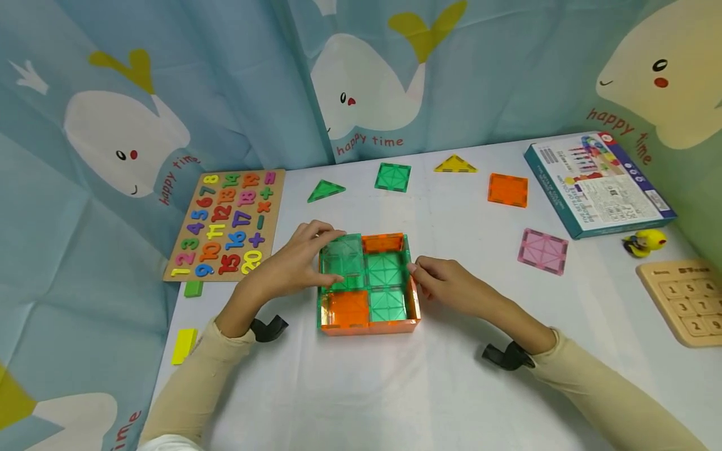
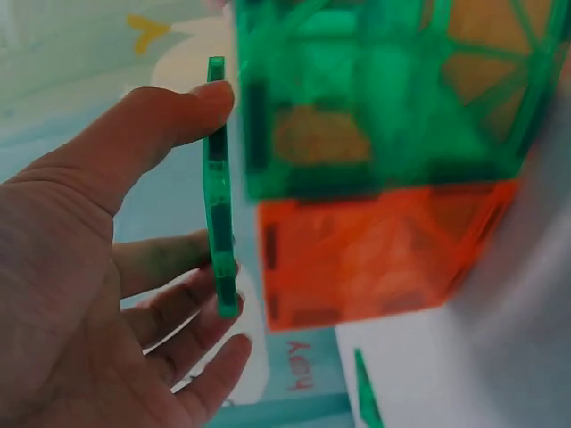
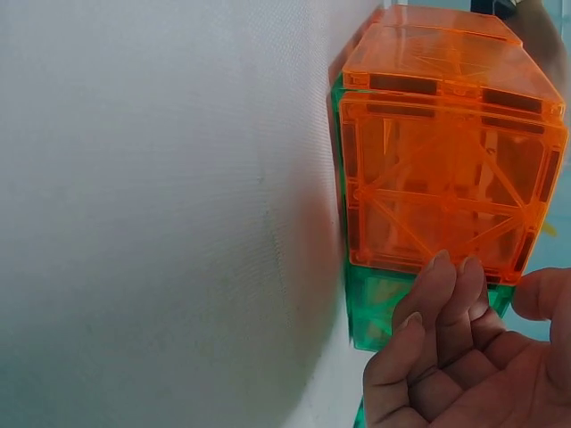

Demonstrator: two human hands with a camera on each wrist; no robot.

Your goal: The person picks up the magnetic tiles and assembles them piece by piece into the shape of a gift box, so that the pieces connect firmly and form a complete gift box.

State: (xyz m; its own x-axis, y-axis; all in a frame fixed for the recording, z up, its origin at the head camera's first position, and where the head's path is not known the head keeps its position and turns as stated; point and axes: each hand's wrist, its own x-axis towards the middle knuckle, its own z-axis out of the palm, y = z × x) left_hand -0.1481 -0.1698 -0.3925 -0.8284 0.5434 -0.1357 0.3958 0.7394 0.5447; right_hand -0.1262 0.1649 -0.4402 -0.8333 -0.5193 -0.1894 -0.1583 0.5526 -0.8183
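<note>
An open square box (image 1: 366,328) of see-through orange and green magnetic tiles stands in the middle of the table, with green tiles and one orange tile on its floor. My left hand (image 1: 290,263) pinches a green square tile (image 2: 218,192) between thumb and fingers, over the box's back left corner. In the left wrist view that tile is edge-on, beside the box's green wall (image 2: 384,107). At the right side, my right hand (image 1: 451,285) grips the wall, thumb at the top edge and curled fingers against the outer face, by an orange tile (image 3: 446,183).
Behind the box lie a green triangle (image 1: 326,190), a green square (image 1: 392,177), a yellow triangle (image 1: 455,164), an orange square (image 1: 507,190) and a pink square (image 1: 543,250). A number board (image 1: 225,219) is at left; a flat carton (image 1: 600,181) and wooden number tray (image 1: 685,300) are at right.
</note>
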